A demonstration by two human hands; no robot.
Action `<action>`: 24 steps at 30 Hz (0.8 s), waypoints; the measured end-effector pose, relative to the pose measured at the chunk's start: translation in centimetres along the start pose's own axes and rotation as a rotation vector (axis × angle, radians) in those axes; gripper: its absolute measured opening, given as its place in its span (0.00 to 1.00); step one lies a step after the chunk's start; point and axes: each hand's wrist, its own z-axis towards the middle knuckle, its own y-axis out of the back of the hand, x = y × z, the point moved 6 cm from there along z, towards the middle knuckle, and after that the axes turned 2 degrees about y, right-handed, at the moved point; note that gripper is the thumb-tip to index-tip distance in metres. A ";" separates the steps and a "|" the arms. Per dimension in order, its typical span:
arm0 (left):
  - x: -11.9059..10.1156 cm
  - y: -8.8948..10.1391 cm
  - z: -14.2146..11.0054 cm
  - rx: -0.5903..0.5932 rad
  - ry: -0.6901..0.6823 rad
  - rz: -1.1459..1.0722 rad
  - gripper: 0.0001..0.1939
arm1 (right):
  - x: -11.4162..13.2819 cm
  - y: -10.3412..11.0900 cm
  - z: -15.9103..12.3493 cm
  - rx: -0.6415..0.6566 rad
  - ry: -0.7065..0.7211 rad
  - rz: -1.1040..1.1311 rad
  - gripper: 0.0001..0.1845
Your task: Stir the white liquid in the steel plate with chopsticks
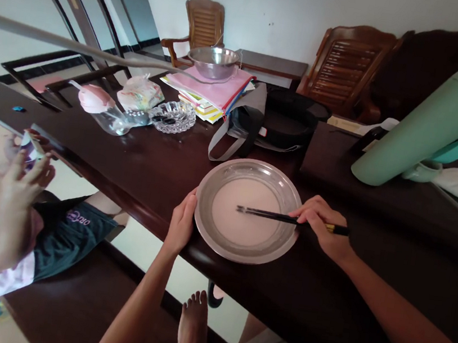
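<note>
A round metal bowl [254, 166] sits near the edge of the dark table, with a pale pinkish-white liquid [242, 230] in it. My left hand [182, 222] grips the bowl's left side, thumb near the rim and the other fingers partly hidden. In my right hand [324, 224] is a pair of black chopsticks [274, 216], held over the bowl's right rim. Their silvery tips point left, at the middle of the liquid; whether they dip below its surface I cannot tell.
Behind the bowl lie a grey-and-black bag [247, 117], a glass dish [173, 117] and folders [213, 87] under another metal bowl [213, 62]. A green thermos [427, 120] leans at right. At left, another person's hand [21, 193] holds a small packet. A blurred cable [100, 54] crosses the upper left.
</note>
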 end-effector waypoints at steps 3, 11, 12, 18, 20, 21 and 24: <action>0.0 0.0 0.0 -0.002 -0.002 0.004 0.29 | -0.3 0.8 0.0 -0.119 -0.056 0.013 0.19; 0.0 0.0 0.0 0.005 0.000 0.005 0.29 | 0.1 0.3 0.0 -0.038 -0.025 -0.019 0.17; 0.0 0.0 -0.1 0.005 -0.001 0.009 0.29 | -0.1 0.6 0.0 -0.096 -0.046 -0.008 0.18; -0.1 0.0 -0.1 0.007 -0.004 0.017 0.30 | 0.4 -0.1 0.0 0.016 0.022 0.018 0.16; -0.1 0.0 0.0 -0.006 -0.009 0.015 0.30 | 0.4 0.0 0.1 -0.004 0.010 -0.020 0.15; -0.1 0.0 0.0 -0.006 -0.012 0.013 0.30 | 0.2 0.3 0.1 -0.053 -0.010 -0.015 0.16; -0.1 -0.1 0.0 0.013 -0.020 0.006 0.30 | -0.1 0.9 -0.1 -0.127 -0.050 0.062 0.19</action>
